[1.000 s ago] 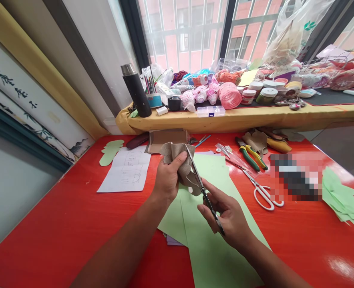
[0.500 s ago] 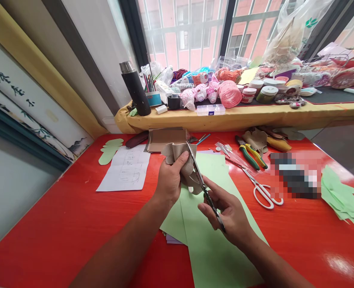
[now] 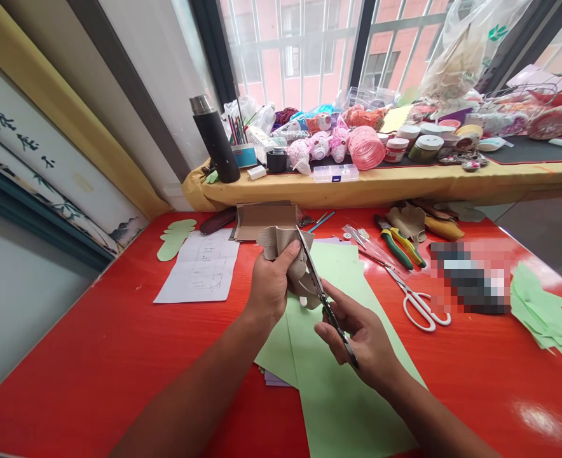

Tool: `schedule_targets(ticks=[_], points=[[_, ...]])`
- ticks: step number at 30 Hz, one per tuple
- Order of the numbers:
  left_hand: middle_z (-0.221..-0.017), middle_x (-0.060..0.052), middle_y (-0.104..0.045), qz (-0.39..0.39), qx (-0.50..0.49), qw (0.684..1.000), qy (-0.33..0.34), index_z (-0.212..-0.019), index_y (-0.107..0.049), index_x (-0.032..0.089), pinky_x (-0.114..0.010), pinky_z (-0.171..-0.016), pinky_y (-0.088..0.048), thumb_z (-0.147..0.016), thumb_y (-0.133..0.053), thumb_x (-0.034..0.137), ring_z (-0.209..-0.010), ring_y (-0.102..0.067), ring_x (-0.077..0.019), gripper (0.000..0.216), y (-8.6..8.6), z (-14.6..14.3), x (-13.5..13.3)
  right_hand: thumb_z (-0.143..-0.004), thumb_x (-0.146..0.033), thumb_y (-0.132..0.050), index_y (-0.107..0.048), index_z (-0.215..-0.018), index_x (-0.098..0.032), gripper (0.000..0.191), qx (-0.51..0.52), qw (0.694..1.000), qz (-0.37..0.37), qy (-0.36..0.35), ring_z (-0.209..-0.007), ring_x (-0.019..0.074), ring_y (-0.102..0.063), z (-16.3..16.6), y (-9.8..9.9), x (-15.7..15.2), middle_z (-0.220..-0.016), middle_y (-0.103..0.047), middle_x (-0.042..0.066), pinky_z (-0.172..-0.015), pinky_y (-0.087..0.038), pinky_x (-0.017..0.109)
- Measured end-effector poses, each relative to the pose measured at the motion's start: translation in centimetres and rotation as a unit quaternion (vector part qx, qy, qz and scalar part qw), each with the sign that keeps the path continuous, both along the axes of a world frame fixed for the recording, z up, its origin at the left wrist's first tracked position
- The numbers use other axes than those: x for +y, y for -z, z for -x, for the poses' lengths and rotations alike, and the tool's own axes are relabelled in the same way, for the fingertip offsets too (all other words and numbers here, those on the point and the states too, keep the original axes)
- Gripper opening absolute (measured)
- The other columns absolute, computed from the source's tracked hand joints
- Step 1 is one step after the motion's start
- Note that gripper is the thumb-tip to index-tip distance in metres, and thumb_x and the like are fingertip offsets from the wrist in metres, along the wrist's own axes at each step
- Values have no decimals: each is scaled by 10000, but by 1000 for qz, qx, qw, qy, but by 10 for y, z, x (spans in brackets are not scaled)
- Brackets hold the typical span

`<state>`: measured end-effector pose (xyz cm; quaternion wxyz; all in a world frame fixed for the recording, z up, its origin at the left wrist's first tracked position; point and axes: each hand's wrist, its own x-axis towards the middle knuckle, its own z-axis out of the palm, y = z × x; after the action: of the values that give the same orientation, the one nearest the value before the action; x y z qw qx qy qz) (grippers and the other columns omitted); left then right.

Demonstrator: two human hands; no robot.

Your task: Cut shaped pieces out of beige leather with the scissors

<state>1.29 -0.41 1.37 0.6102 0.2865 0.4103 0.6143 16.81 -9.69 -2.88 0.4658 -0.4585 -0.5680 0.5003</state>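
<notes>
My left hand (image 3: 269, 286) is closed on a crumpled beige piece of leather-like fabric (image 3: 283, 245), held above the red table (image 3: 95, 343). My right hand (image 3: 357, 337) grips a pair of dark metal scissors (image 3: 322, 296); their blades point up and away and cut into the fabric's right edge. Under both hands lie light green paper sheets (image 3: 338, 381).
A white sheet with drawings (image 3: 199, 267) and a green cut-out (image 3: 176, 238) lie at the left. White-handled scissors (image 3: 417, 299), green-yellow pliers (image 3: 398, 245) and green paper scraps (image 3: 543, 312) lie at the right. A black flask (image 3: 214, 140) and craft supplies crowd the windowsill (image 3: 386, 181).
The scissors have edged slightly further into the fabric; both hands stay in nearly the same place.
</notes>
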Motion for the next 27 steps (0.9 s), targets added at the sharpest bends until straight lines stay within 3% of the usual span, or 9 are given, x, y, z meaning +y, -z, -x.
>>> schedule_targets(ticks=[16,27], points=[[-752,17,-716,25,-24,999,-13,-846,-737,175,-256,-655,-552,-693,-971,406,-660,-661,-127,363,5,-8,-5,-993,-517,-784,-597,-1619,-151,748,29,999,16,12,-507,119,-379,3,3,-1,-677,-412,-79,-477,-357,278],[-778,15,-719,17,-19,1000,-11,-881,-748,177,-251,-674,-553,-686,-980,392,-676,-657,-121,372,5,-4,-2,-998,-504,-782,-627,-1594,-150,711,30,999,-20,10,-512,112,-314,0,15,2,-668,-363,-86,-455,-280,264]])
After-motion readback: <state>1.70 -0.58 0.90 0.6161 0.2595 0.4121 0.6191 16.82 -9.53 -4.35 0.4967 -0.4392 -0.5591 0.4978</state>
